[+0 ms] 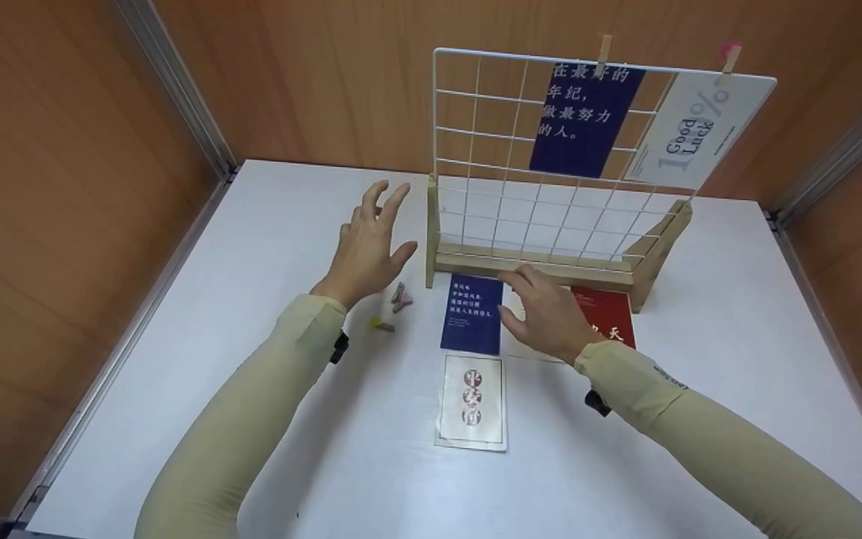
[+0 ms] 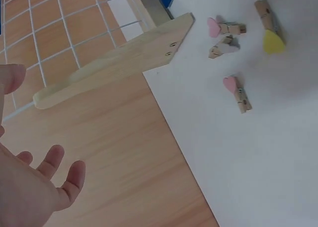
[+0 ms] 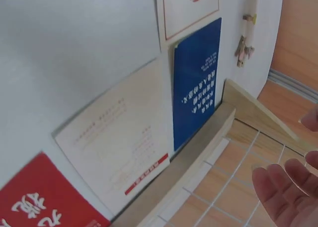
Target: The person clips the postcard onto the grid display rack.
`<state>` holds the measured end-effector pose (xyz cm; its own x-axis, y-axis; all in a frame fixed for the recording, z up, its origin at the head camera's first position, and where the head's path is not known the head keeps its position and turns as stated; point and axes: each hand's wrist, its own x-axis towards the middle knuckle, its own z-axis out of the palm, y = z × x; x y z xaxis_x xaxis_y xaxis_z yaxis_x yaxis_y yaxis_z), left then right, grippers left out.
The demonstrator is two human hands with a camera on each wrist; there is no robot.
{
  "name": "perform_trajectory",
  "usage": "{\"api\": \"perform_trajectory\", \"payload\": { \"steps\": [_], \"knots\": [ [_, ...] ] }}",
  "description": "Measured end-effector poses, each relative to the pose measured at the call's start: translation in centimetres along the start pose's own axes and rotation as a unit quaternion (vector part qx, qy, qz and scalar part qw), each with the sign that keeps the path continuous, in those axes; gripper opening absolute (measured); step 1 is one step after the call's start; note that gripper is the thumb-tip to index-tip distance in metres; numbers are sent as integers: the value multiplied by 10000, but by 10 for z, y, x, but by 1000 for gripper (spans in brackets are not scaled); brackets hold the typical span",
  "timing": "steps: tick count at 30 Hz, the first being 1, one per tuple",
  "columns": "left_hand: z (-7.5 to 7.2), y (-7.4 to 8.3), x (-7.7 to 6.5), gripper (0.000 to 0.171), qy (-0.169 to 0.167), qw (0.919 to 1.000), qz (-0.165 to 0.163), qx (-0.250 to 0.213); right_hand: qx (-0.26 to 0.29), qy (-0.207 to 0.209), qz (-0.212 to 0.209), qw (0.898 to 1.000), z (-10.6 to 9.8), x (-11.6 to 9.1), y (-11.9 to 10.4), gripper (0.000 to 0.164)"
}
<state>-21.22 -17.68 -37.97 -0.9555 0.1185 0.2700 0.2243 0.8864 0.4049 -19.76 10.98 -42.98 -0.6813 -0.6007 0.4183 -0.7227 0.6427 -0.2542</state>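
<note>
My left hand [image 1: 367, 251] hovers left of the wire grid rack [image 1: 536, 268], fingers spread and holding nothing. Below it on the table lie several small clothespins, among them one with a yellow heart [image 2: 274, 42] and one with a pink heart [image 2: 230, 84]. My right hand [image 1: 547, 322] is held with loosely bent fingers over the cards before the rack, nothing in its grasp. Under and around it are a blue card [image 1: 468, 329], a cream card [image 3: 112, 137] mostly hidden in the head view, and a red card [image 1: 607, 308]. Nearer me lies a white card with three round stamps [image 1: 471, 436].
On the grid's top wire a wooden clothespin [image 1: 604, 51] holds a dark blue card [image 1: 569, 153]. Right of it, another clothespin [image 1: 731, 60] holds a white "Good Luck" card [image 1: 723, 112]. Wood-grain panels [image 1: 311, 90] border the white table [image 1: 371, 479].
</note>
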Motion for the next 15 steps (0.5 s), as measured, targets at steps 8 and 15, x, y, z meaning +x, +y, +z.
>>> {"api": "perform_trajectory", "payload": {
  "steps": [8,15],
  "knots": [
    [14,-24,-19,77,-158,9991,-360,-149,223,-571,315,9976,11,-5,-8,41],
    [20,-38,-31,65,-422,9960,-757,-218,236,-1187,412,9918,20,-8,-14,41]
  ]
}}
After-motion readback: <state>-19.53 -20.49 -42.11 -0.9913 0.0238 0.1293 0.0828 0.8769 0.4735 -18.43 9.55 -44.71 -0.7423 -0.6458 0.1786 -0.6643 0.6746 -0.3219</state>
